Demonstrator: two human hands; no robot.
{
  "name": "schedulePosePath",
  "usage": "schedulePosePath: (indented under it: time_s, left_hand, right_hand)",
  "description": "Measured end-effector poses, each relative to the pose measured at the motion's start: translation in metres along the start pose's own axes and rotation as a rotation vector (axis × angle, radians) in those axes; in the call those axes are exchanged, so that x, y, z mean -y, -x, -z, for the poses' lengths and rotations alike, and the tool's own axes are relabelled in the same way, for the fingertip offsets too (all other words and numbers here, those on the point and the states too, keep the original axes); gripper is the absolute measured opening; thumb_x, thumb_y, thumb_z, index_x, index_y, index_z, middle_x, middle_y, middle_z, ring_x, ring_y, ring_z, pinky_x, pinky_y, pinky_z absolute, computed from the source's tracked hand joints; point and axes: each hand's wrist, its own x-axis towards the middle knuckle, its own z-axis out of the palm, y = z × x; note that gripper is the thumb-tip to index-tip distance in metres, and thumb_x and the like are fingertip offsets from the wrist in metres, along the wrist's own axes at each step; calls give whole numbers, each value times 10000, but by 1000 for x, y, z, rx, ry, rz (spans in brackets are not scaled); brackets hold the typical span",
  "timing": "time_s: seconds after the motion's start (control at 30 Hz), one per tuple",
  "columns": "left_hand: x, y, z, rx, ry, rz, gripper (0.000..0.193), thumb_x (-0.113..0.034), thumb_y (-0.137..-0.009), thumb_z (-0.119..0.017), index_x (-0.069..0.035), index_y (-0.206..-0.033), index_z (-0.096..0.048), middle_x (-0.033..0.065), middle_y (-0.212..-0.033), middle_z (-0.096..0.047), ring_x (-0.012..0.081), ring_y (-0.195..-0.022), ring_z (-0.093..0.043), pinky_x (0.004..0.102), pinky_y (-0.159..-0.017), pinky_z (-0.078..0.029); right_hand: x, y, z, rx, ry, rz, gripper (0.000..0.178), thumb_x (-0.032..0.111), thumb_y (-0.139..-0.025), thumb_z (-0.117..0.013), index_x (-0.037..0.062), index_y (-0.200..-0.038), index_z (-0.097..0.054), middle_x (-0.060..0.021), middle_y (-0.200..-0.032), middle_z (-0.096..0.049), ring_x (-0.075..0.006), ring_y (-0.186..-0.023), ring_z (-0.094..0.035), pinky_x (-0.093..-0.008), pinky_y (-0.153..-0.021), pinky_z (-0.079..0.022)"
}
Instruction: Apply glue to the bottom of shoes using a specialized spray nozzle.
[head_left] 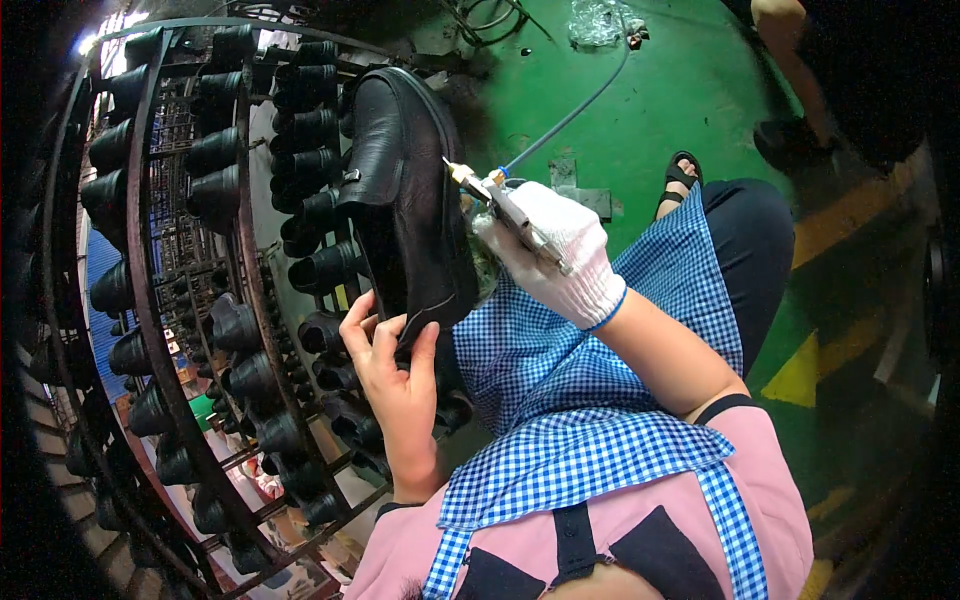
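Note:
A black leather shoe (405,190) is held up in front of me, toe away and heel toward me, with a small metal ornament on its upper. My bare left hand (392,352) pinches the shoe at its heel end, thumb on one side and fingers on the other. In my right hand (560,240), which wears a white knitted glove, is a small metal spray gun (515,215). Its brass nozzle (458,171) points at the side of the shoe, close to the leather. A thin grey air hose (575,118) runs from the gun up and away.
To my left stands a dark metal rack (150,250) carrying many black shoes (213,190). The green floor (700,100) bears a clear plastic bag (596,22), coiled cable (490,15) and a yellow marking (795,372). Another person's arm (800,70) shows at the upper right.

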Motion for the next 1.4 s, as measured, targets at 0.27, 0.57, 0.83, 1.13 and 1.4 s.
schedulePosePath:
  time_s: [0.27, 0.57, 0.83, 1.13, 1.4]
  left_hand:
    - [6, -3, -5, -7, 61, 13, 191, -121, -825, -754, -50, -970, -653, 144, -1286, -475, 268, -1024, -503, 353, -842, -444]
    - [11, -3, -13, -40, 26, -62, 182, -106, -810, -758, -58, -957, -662, 143, -1272, -484, 264, -1015, -502, 353, -842, -435]
    - [13, -4, -14, -42, 35, -76, 189, -113, -799, -770, -60, -946, -664, 147, -1243, -491, 261, -986, -505, 364, -842, -434]
    - [17, -21, -3, -24, -56, -336, 248, -149, -724, -810, -75, -909, -661, 133, -1253, -519, 333, -1128, -521, 463, -998, -393]
    - [51, -45, 30, 98, 187, -634, 255, -170, -704, -810, -58, -833, -620, 37, -854, -618, 245, -1055, -598, 513, -1150, -241]
  right_hand:
    - [15, 14, 13, 88, 11, 24, 174, 252, -841, -696, 120, -955, -689, -85, -727, -601, -275, -631, -623, -363, -533, -494]
    - [24, 36, 24, 234, 107, 16, 202, 298, -807, -728, 113, -803, -645, -79, -675, -587, -271, -569, -611, -370, -473, -476]
    - [31, 54, 38, 374, 91, 27, 176, 194, -762, -775, 104, -865, -664, -65, -708, -587, -251, -609, -623, -335, -519, -491]
    - [-8, 37, 19, 191, -272, -481, 274, 173, -923, -630, 21, -1149, -601, -139, -949, -621, -241, -824, -623, -323, -745, -507]
    - [-19, 14, -38, 285, -501, -396, 459, 97, -964, -480, 26, -1413, -413, -91, -1253, -575, -167, -1052, -588, -287, -891, -500]
